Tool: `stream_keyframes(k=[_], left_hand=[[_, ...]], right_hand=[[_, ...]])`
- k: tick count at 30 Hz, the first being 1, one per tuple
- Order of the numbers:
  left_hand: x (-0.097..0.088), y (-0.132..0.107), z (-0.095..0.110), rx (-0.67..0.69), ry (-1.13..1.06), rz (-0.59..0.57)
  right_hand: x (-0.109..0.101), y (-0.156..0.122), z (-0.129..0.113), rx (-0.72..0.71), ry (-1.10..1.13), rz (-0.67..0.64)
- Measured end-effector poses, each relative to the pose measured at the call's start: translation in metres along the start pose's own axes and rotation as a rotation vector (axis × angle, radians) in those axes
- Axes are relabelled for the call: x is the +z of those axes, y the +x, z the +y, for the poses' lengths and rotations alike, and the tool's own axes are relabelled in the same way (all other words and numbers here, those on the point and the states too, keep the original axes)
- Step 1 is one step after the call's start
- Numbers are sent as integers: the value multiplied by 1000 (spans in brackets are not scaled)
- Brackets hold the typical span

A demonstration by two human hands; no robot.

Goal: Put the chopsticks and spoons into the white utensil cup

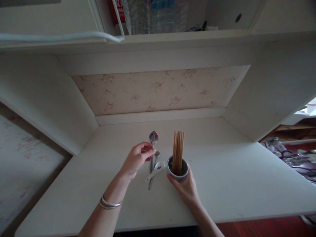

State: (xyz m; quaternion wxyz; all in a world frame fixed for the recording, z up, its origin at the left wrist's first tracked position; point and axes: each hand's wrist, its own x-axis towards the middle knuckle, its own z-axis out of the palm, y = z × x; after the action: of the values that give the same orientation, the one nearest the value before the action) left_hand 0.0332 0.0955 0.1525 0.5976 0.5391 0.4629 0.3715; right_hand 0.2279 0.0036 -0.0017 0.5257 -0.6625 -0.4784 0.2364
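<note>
On the white table [222, 184], the right hand [186, 189] grips a grey round cup [177, 171] already holding wooden chopsticks [178, 151], the left hand [137, 159] pinches a long steel spoon [153, 136], and a white ceramic spoon [156, 169] lies outside.

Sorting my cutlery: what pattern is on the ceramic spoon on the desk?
The ceramic spoon is white with a small blue motif; head view.

A white desk [234, 171] sits in a recess with plain white side panels [41, 95]. Its back panel [160, 90] is cream with faded pink flowers. A shelf [187, 38] above carries clear plastic bottles [158, 14], and a white cord [61, 35] runs along its left part. A flowered surface [22, 154] shows at far left, and red-brown floor [259, 227] at lower right. The light is dim.
</note>
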Motion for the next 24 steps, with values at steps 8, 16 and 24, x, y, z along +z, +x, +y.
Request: stream_keyframes(k=[8, 16, 24], left_hand=[[50, 8, -9, 126, -51, 94], [64, 6, -46, 291, 331, 75], [67, 2, -65, 255, 355, 70]], right_hand=[[-3, 0, -7, -23, 30, -21], [-3, 1, -6, -34, 43, -25], [-2, 1, -6, -17, 64, -20]])
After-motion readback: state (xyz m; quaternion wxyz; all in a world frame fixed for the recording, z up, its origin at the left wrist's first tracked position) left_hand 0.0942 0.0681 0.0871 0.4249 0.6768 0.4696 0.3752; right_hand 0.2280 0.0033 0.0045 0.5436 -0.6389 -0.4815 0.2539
